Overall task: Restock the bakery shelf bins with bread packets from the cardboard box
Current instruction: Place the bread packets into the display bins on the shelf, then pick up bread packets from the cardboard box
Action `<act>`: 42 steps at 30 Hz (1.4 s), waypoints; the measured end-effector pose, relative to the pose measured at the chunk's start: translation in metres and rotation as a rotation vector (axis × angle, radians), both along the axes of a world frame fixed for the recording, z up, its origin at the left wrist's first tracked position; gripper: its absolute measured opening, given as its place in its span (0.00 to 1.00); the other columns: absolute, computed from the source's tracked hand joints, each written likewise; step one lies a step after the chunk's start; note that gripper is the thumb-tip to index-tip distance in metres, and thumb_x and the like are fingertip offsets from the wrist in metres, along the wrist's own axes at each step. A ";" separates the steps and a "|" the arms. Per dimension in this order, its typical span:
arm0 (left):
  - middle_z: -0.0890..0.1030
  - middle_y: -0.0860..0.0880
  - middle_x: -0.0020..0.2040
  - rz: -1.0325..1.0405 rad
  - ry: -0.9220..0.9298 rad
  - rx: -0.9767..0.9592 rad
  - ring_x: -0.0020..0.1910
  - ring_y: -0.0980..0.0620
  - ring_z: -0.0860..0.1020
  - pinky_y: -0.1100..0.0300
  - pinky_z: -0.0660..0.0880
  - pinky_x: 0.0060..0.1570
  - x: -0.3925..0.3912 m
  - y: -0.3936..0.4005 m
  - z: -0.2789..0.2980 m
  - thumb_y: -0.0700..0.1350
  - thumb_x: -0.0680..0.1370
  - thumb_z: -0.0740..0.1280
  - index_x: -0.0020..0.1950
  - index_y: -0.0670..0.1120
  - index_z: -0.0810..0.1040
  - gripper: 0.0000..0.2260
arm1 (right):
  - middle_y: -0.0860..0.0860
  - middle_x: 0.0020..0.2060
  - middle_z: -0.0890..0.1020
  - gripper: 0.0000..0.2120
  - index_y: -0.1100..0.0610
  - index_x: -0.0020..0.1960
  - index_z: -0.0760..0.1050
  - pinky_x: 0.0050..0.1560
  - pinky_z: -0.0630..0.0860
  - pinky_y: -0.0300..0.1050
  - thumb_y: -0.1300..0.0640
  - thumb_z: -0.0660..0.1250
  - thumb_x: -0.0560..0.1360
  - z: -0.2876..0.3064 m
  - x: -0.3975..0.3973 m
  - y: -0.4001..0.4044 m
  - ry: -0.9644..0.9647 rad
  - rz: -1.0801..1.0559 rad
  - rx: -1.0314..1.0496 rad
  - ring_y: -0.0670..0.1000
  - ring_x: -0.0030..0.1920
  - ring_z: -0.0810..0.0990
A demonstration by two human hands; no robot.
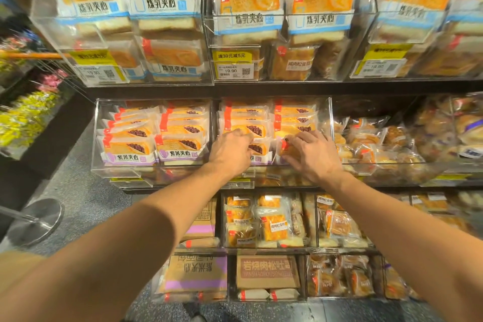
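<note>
Head view: left hand [231, 150] and right hand [311, 155] grip bread packets [257, 148]

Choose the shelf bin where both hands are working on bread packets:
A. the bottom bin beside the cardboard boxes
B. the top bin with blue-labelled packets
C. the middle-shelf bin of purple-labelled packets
C: the left hand and right hand both rest on purple-labelled packets in the middle-shelf bin.

Beneath the left hand [231, 151]: clear-wrapped golden bread packets [180, 145] with dark purple filling, red corner tabs and purple-and-white label bands. Above both hands: orange-yellow toast packets [249, 0] banded blue and white, and yellow price tags [231, 56]. Below: brown cardboard box [194, 273] striped purple.
</note>
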State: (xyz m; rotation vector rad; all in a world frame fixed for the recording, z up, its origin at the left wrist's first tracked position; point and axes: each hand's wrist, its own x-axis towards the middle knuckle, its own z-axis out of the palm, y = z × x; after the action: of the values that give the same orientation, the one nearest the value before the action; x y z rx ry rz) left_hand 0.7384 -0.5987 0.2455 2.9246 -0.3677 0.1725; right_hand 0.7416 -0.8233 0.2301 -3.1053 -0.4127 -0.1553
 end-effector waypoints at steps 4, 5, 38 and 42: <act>0.80 0.48 0.59 0.029 -0.024 0.014 0.58 0.47 0.78 0.50 0.77 0.60 -0.007 0.003 0.000 0.51 0.79 0.67 0.67 0.48 0.76 0.17 | 0.49 0.71 0.73 0.32 0.46 0.75 0.63 0.71 0.64 0.58 0.30 0.55 0.77 0.002 -0.005 0.000 0.052 -0.079 0.002 0.57 0.71 0.68; 0.80 0.47 0.59 0.040 -0.029 0.032 0.59 0.47 0.78 0.49 0.76 0.61 -0.008 0.005 0.001 0.51 0.79 0.67 0.67 0.48 0.76 0.17 | 0.50 0.71 0.73 0.32 0.46 0.75 0.63 0.71 0.63 0.59 0.30 0.55 0.77 0.003 -0.006 0.000 0.061 -0.081 0.004 0.57 0.71 0.68; 0.76 0.41 0.64 1.109 0.339 -0.455 0.64 0.41 0.73 0.57 0.67 0.62 -0.626 0.332 -0.142 0.58 0.74 0.64 0.70 0.47 0.73 0.26 | 0.54 0.59 0.78 0.26 0.52 0.64 0.74 0.54 0.74 0.56 0.38 0.63 0.72 -0.135 -0.454 0.441 0.400 0.896 0.033 0.61 0.60 0.75; 0.74 0.44 0.68 1.279 0.370 -0.405 0.64 0.42 0.74 0.51 0.71 0.62 -0.724 0.376 -0.153 0.52 0.78 0.67 0.70 0.51 0.70 0.21 | 0.55 0.58 0.79 0.24 0.53 0.65 0.74 0.57 0.73 0.54 0.41 0.67 0.74 -0.145 -0.540 0.506 0.445 1.008 0.036 0.59 0.59 0.75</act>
State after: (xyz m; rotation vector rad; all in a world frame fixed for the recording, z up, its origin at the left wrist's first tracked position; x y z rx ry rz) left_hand 0.0141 -0.2229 0.0929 2.2460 1.4011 -0.1224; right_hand 0.2017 -0.3169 0.0852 -2.3784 -1.7584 0.5000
